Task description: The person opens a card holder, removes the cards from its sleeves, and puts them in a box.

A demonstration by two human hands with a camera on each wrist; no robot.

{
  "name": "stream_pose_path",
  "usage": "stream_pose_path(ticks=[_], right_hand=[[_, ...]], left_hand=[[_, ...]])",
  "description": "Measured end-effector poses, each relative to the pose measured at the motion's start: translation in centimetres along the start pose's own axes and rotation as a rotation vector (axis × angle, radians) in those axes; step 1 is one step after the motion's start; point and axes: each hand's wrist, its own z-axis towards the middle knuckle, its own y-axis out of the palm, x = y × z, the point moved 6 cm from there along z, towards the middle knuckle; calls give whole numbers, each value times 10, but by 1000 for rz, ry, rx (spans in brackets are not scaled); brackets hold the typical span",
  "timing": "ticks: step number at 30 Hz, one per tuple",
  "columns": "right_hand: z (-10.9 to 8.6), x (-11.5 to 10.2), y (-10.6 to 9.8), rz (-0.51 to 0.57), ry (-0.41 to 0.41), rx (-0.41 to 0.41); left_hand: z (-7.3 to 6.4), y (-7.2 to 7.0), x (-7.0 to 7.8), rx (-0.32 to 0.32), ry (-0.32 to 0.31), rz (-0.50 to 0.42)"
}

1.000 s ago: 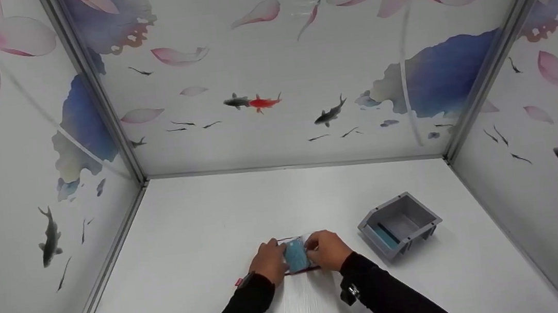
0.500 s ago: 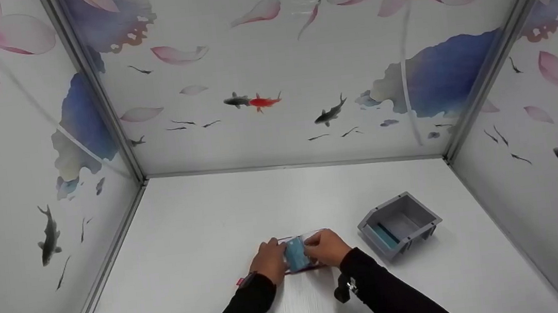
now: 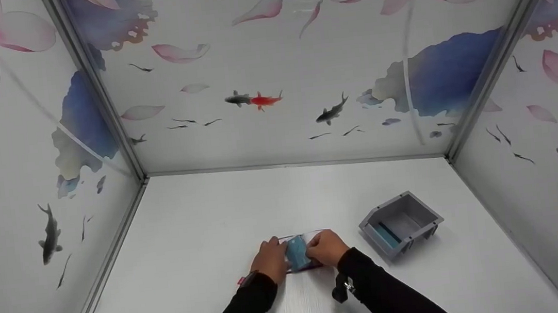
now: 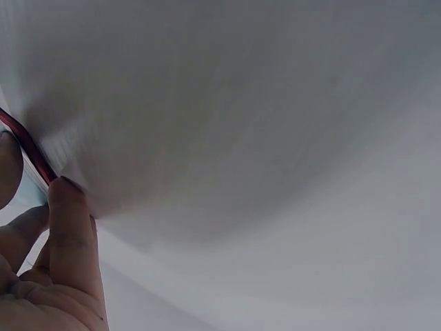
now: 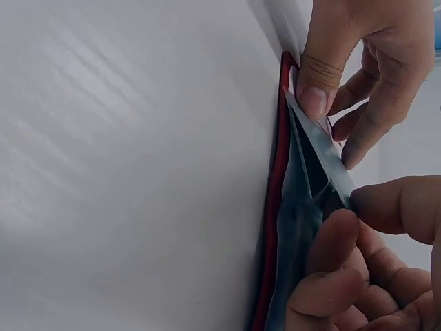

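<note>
A light blue pouch (image 3: 297,253) lies on a flat piece with a dark red rim (image 5: 274,186) at the front middle of the table. In the right wrist view the pouch's layers stand apart at one edge, leaving a dark gap. My right hand (image 3: 328,248) pinches the lifted blue layer between thumb and finger at its right side. At the left end my left hand (image 3: 269,261) holds the piece, its thumb (image 5: 315,100) on the blue layer near the red corner. In the left wrist view a fingertip (image 4: 67,189) touches the red rim.
A grey plastic bin (image 3: 403,224) stands to the right of the hands, with a flat blue and black item (image 3: 387,235) inside. White printed panels (image 3: 270,69) with grey metal edges enclose the white table (image 3: 212,210) at the back and both sides.
My right hand has turned slightly, its wrist band shifting a little left. The blue pouch's right edge tilts a bit under those fingers. My left hand stays in place.
</note>
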Motion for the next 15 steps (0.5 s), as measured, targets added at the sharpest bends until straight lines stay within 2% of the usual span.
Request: stream_pose_path(ticks=[9, 15], right_hand=[[-2, 2, -1, 43, 66, 1], [0, 7, -3, -7, 65, 38]], left_hand=[[1, 2, 0, 15, -2, 56], [0, 3, 1, -3, 3, 70]])
